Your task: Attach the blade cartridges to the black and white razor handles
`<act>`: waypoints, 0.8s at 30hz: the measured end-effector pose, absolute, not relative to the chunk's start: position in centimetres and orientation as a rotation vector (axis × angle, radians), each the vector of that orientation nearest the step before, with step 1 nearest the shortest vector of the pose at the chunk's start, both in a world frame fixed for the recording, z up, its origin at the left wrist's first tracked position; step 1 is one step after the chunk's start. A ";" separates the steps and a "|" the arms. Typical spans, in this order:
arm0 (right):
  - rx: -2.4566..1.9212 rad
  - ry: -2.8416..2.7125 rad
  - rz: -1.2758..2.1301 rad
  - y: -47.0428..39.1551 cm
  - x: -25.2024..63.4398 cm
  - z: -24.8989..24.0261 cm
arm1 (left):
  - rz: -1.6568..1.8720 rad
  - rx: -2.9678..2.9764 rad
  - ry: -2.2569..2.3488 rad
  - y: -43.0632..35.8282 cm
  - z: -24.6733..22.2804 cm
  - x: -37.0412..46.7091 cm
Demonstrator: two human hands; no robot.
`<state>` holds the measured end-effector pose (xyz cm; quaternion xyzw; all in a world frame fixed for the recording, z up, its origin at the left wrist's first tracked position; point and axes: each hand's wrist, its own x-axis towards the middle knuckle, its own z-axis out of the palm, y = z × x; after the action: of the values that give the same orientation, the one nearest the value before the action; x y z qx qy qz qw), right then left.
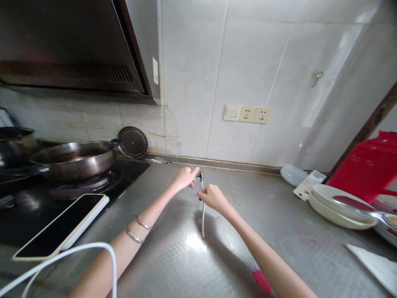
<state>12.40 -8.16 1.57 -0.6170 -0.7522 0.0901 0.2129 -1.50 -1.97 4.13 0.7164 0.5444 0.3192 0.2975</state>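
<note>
Near the middle of the counter my right hand (pixel 214 196) is closed, its thumb and fingers pinching a slim, pale stick-like thing with a dark T-shaped head (pixel 202 184). I cannot make out its exact kind. A narrow white tail hangs from below my thumb toward the counter. My left hand (pixel 185 179), with two silver bracelets on its wrist, is at the dark head. Its index finger reaches over the head while the other fingers curl beside it; the contact is partly hidden.
A steel pan (pixel 76 159) sits on the black stove (pixel 27 219) at left, beside a pot (pixel 18 142). A phone (pixel 62 227) and white cable (pixel 89 245) lie closer. White bowls (pixel 338 211), a red container (pixel 366 165) and white paper (pixel 375 265) are at right. Wall sockets (pixel 254 115) are behind.
</note>
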 end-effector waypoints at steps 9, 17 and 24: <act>-1.843 -2.213 0.363 -8.6 11.3 0.0 | 0.891 1.972 1.506 -1.5 6.5 -4.0; -1.795 -2.281 0.505 -9.2 10.9 -0.5 | 0.896 2.017 1.476 -1.2 5.7 -3.5; -1.802 -2.283 0.511 -9.7 10.7 -0.3 | 0.862 2.065 1.470 -1.1 5.1 -3.2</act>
<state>10.66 -9.67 -0.33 -0.6076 -0.7696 0.1722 0.0940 -3.21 -1.07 5.08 0.7506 0.5344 0.3132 0.2301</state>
